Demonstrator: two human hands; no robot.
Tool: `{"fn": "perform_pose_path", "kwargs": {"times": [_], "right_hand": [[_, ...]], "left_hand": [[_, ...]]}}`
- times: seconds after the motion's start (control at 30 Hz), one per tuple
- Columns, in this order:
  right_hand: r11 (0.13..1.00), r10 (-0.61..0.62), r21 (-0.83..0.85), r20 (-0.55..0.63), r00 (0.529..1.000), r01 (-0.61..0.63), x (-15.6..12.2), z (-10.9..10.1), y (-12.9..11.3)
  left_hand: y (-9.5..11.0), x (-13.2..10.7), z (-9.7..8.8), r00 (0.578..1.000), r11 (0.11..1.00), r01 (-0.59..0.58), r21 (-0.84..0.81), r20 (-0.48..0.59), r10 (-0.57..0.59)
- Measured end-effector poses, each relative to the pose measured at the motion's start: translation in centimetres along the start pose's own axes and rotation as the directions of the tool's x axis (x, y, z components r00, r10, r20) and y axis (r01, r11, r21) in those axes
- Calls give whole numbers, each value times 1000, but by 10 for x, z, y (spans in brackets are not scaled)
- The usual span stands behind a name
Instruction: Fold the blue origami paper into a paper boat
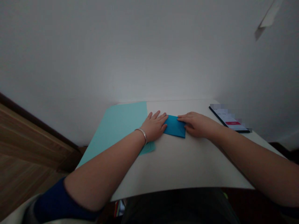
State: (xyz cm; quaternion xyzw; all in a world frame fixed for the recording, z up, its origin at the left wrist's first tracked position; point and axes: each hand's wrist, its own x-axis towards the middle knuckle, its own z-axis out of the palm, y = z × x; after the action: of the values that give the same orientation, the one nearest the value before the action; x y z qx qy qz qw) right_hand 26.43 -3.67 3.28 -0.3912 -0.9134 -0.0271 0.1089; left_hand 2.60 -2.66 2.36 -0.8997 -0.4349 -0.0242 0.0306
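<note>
A small rectangle of blue folded paper (175, 126) lies on the white table between my two hands. My left hand (154, 126) rests flat with its fingers spread, the fingertips on the left end of the blue paper. My right hand (195, 124) is at the other end, its stretched fingers touching the top right corner and its thumb apart, at the right edge. Underneath my left hand and forearm spreads a larger sheet of light teal paper (121, 123); part of it is hidden by the arm.
A phone (230, 119) with a lit screen lies at the table's right side. Behind the white table (187, 168) rises a pale wall (149, 56). Brown wooden furniture (35, 140) stands to the left. A paper piece (271, 15) hangs on the wall at upper right.
</note>
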Motion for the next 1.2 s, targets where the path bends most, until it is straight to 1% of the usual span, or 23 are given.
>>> {"fn": "perform_pose_path", "kwargs": {"times": [0.1,0.17,0.27,0.37,0.47,0.53,0.6,0.73,0.87,1.03,1.13,1.2], "right_hand": [[999,-39,0,15,999,39,-2,-7,-3],[999,-17,-34,35,999,18,-3,-13,-8],[991,56,-125,76,996,-47,-4,-23,-17],[989,6,-148,75,997,5,-4,-25,-23],[992,-40,-116,40,998,44,-4,-21,-24],[993,-44,-111,23,999,46,-3,-16,-21],[992,-52,-118,20,998,54,-3,-13,-18],[989,-116,-92,27,993,118,-3,-11,-16],[987,-152,-54,15,988,152,-3,-10,-18],[987,-151,-43,35,988,153,-3,-9,-20],[986,-157,-58,50,986,159,-3,-9,-22],[986,-150,-72,55,987,153,-1,-10,-23]], "left_hand": [[-1,1,-3,995,999,33,0,-99,-33],[-1,1,-6,987,999,33,13,-159,-31],[-2,2,-8,979,999,-20,40,-204,28],[-3,2,-7,969,994,-108,36,-219,113],[-2,1,-6,962,981,-192,0,-198,188],[-1,0,-6,965,978,-208,-19,-165,202],[1,-2,-7,972,978,-207,-19,-119,203],[5,-4,-10,976,977,-215,-12,-28,214],[7,-6,-11,981,981,-192,-32,19,192],[10,-6,-8,978,980,-182,-75,88,189],[11,-5,-7,980,982,-169,-82,89,176],[10,-5,-8,982,982,-178,-61,54,181]]}}
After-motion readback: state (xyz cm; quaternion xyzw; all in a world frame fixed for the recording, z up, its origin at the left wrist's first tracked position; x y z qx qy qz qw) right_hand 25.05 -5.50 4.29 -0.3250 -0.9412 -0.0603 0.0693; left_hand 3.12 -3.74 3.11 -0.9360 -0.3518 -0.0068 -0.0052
